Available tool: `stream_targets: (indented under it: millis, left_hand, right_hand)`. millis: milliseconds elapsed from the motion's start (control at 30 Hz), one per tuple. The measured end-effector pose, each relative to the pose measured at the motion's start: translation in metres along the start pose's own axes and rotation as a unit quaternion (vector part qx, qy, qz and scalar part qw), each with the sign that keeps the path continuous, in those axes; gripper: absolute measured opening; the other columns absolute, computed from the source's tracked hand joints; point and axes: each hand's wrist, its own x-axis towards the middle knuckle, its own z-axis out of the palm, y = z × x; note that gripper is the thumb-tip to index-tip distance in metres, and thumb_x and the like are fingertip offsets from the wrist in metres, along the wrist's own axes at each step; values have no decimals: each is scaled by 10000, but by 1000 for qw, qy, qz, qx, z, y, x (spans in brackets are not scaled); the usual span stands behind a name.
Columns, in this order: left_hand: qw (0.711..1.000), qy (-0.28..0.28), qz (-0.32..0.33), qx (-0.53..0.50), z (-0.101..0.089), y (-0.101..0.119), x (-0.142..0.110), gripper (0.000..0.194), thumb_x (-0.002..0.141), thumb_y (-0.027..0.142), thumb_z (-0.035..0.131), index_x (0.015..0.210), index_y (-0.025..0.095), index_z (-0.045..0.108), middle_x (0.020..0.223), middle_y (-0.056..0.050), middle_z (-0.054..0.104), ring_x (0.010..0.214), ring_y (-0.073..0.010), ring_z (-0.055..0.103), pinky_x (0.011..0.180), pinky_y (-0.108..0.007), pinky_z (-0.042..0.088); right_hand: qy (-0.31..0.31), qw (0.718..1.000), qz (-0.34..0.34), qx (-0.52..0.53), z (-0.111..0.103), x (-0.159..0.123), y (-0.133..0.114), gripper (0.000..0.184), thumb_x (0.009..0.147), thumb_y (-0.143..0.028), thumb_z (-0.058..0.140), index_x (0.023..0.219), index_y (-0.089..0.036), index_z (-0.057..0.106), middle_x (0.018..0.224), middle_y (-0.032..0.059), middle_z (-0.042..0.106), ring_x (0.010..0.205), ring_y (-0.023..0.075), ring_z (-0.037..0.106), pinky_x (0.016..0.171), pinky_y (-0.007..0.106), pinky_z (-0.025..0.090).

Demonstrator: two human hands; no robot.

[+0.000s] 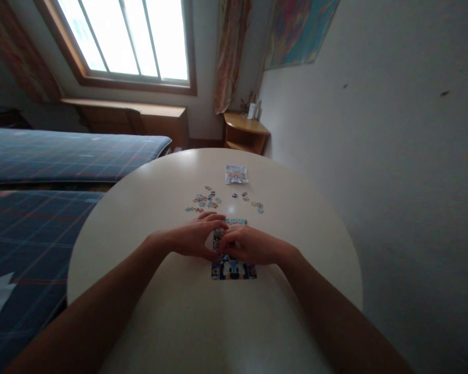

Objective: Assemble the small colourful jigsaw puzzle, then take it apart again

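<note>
A partly joined jigsaw puzzle (234,271) with a blue cartoon face lies flat on the round table, its middle covered by my hands. My left hand (197,235) rests at the puzzle's left side, fingers stretched and thumb apart, touching its edge. Over the puzzle's centre, my right hand (253,244) is closed with fingers curled down in a pinch; whatever is under the fingertips is hidden. Beyond the hands, loose jigsaw pieces (208,200) form a cluster to the left, and several more pieces (257,206) lie scattered to the right.
A small printed packet (236,175) sits farther back on the white round table (140,311). Beds with plaid covers (42,223) stand close on the left. A white wall (405,208) runs along the right, and a corner shelf (245,124) stands behind the table.
</note>
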Motion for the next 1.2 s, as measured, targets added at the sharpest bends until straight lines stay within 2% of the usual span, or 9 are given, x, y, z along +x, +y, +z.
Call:
stream_targets:
  millis: [267,500,800,933,1100,1200]
  left_hand:
    - [1000,-1,-1,-3,0,0,0,751,652,444,811,1319,273,509,1496,-103,378,1410,-349,263,1146,-506,250]
    - [1000,-5,-3,5,-1,3,0,731,674,460,796,1318,267,509,1489,-110,386,1405,-351,272,1146,-519,242]
    - [1000,-10,0,-13,-2,3,-1,755,677,503,786,1334,275,493,1499,-109,371,1420,-343,254,1146,-507,253]
    - [1000,-12,5,-5,-3,3,-1,752,682,496,785,1327,247,489,1495,-125,374,1419,-339,265,1148,-495,261]
    - [1000,-14,-7,7,-3,5,-1,581,759,499,724,1244,237,539,1522,-116,345,1441,-346,220,1164,-512,224]
    - [1000,-6,-20,15,-1,6,0,686,778,557,686,1343,242,458,1574,-127,247,1466,-368,126,1170,-553,182]
  right_hand:
    - [-11,1000,-2,8,1,-1,2,213,878,-87,558,964,-177,730,1025,65,710,970,167,625,887,293,465]
    - [-14,1000,9,6,2,-1,2,220,866,-98,564,969,-188,737,981,50,716,896,155,638,843,268,466]
    - [4,999,28,-14,0,0,-3,121,803,-163,658,919,-174,689,885,36,685,781,144,601,728,254,447]
    - [8,1000,28,0,0,-1,-2,185,795,-200,675,977,-172,663,890,32,675,765,138,593,702,244,443]
    - [37,997,73,6,-8,-9,1,208,819,-203,635,1025,-174,652,846,18,660,714,122,572,676,239,437]
    - [82,991,102,-15,-17,-17,11,198,838,-184,589,1021,-164,661,817,20,643,717,125,567,687,247,438]
